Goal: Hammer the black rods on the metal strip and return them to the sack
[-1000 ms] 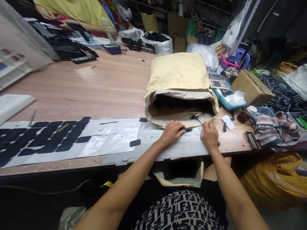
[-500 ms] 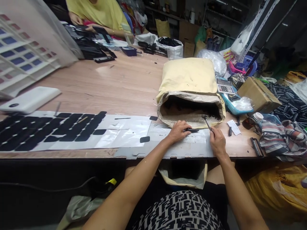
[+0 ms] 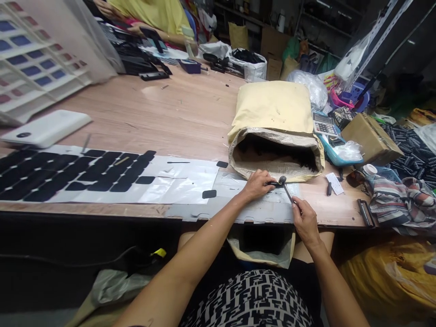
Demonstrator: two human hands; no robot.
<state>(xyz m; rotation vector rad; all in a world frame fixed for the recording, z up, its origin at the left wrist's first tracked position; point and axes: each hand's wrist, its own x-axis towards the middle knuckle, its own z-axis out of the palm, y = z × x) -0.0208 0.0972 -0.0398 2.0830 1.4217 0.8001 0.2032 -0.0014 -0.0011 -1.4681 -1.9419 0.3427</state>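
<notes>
My left hand [image 3: 258,185] rests on the grey sheet [image 3: 235,211] at the table's front edge. Its fingers are closed on a thin black strip-like piece [image 3: 271,183], partly hidden by the fingertips. My right hand [image 3: 304,220] grips a metal-shafted tool with a round head [image 3: 288,191], which looks like a ratchet wrench. The tool's head is at the right end of the black piece; whether they touch I cannot tell. Just behind both hands lies a yellow sack [image 3: 272,106], its mouth facing me and dark pieces inside.
To the left, black rounded pads [image 3: 102,170] cover a white sheet [image 3: 173,181]. A second open sack [image 3: 262,254] hangs below the table edge at my lap. On the right are a calculator [image 3: 325,125], a cardboard box [image 3: 371,138] and striped cloth [image 3: 402,200]. A person in yellow [image 3: 153,16] works across the table.
My right hand has moved left and slightly down, bringing the tool's head from the sack's mouth to the black piece. My left hand keeps its hold. The camera view has shifted slightly.
</notes>
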